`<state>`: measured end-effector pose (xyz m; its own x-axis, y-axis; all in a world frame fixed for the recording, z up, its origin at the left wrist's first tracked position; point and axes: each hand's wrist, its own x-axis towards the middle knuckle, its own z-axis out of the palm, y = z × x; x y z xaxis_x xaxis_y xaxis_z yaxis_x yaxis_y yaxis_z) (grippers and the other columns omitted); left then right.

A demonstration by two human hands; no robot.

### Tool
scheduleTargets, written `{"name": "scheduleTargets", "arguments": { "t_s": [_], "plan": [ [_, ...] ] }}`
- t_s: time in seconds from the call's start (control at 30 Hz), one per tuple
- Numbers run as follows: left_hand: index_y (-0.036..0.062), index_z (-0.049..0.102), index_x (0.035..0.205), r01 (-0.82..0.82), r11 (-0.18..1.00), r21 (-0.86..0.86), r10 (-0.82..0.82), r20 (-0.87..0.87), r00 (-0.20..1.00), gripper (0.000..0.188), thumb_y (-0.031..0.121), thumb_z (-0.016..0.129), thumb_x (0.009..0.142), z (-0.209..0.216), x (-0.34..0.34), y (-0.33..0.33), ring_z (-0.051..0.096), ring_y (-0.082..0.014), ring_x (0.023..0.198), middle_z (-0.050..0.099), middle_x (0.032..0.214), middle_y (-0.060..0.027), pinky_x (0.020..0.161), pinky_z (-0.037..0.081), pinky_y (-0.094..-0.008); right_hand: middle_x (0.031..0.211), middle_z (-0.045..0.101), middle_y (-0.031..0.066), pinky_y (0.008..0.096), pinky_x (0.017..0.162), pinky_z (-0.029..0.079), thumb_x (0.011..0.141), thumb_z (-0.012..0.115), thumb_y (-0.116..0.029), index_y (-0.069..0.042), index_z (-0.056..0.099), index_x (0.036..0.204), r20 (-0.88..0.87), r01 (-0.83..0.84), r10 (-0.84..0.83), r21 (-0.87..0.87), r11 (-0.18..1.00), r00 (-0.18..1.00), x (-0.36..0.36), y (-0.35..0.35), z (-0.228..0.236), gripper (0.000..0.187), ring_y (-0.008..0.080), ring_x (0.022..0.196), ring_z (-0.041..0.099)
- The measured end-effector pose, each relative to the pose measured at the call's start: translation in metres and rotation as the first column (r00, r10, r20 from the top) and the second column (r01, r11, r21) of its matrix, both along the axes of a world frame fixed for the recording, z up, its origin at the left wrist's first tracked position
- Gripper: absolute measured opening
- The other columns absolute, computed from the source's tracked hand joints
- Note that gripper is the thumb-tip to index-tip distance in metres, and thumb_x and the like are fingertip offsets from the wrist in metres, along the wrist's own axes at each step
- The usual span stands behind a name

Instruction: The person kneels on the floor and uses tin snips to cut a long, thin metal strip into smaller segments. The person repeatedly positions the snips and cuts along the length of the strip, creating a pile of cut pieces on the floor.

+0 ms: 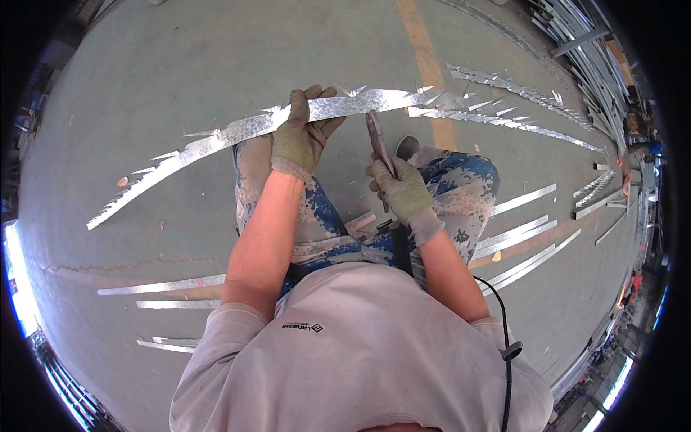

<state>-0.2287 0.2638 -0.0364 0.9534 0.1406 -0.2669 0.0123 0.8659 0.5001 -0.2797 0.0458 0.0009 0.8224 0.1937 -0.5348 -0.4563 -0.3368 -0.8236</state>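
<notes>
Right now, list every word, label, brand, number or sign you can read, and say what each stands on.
Pale shirt, chest: small dark lettering beside a diamond-shaped mark, upside down in this view; wording not copied out here.
Metal strip in the left hand: no lettering visible.
Tool in the right hand: none I can make out.
Clutter along the right rim: too small and blurred to read.

Left fingers and right fingers curl closed, both forearms extended forward (the left farther).
</notes>
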Motion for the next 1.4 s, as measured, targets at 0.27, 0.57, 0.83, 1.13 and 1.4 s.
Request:
{"name": "scheduleTargets", "arguments": {
  "t_s": [0.27,0.57,0.83,1.13,1.4],
  "plan": [
    [-0.0023,0.053,0.13,-0.001,1.0,0.02,0.001,-0.015,1.0,0.048,0.04,0.055,0.107,0.001,-0.002,-0.002,0.07,-0.0344,0.113,0.066,0.128,-0.0216,0.097,0.064,-0.0492,0.076,0.064,0.0057,0.0323,0.064,0.05,0.105,0.06,-0.035,-0.001,0.069,0.117,0.083,0.009,0.0,-0.102,0.995,0.997,0.001,0.001,-0.003,0.037,0.0141,0.066,0.059],
    [-0.0016,0.056,0.127,-0.01,0.998,0.062,0.01,0.001,1.0,0.046,0.04,0.052,0.108,0.004,-0.004,-0.003,0.07,-0.0338,0.113,0.068,0.123,-0.0199,0.098,0.063,-0.0498,0.089,0.072,0.0168,0.0414,0.079,0.054,0.102,0.059,-0.046,0.0,0.069,0.114,0.066,-0.075,0.091,-0.209,0.975,0.994,0.011,-0.003,-0.025,0.048,0.0297,0.08,0.069],
    [-0.0027,0.059,0.122,-0.013,0.998,-0.063,0.018,0.077,0.997,0.041,0.035,0.05,0.11,0.007,-0.011,0.0,0.07,-0.0373,0.115,0.068,0.123,-0.0222,0.102,0.061,-0.0536,0.077,0.066,0.0061,0.0317,0.052,0.048,0.103,0.062,-0.041,0.0,0.069,0.111,-0.209,-0.027,0.036,0.047,0.999,0.977,0.007,-0.001,0.02,0.042,0.0145,0.057,0.061],
    [0.001,0.062,0.12,0.034,0.985,-0.17,-0.003,0.174,0.985,0.037,0.035,0.052,0.109,0.005,-0.012,0.002,0.07,-0.0353,0.116,0.069,0.123,-0.0201,0.101,0.061,-0.0554,0.081,0.06,0.0026,0.03,0.045,0.039,0.107,0.058,-0.033,-0.001,0.066,0.121,-0.503,0.317,0.195,0.754,0.576,0.842,-0.007,-0.007,0.014,0.036,0.0133,0.058,0.052],
    [0.0,0.062,0.119,-0.001,0.996,-0.089,0.008,0.078,0.997,0.037,0.035,0.053,0.108,0.01,-0.008,-0.002,0.07,-0.0335,0.115,0.07,0.12,-0.0194,0.101,0.061,-0.0539,0.096,0.067,0.0052,0.0333,0.055,0.055,0.108,0.056,-0.036,-0.001,0.062,0.133,-0.365,0.143,0.216,0.742,0.656,0.905,0.004,-0.009,0.006,0.043,0.0168,0.067,0.063]
  ]
}}
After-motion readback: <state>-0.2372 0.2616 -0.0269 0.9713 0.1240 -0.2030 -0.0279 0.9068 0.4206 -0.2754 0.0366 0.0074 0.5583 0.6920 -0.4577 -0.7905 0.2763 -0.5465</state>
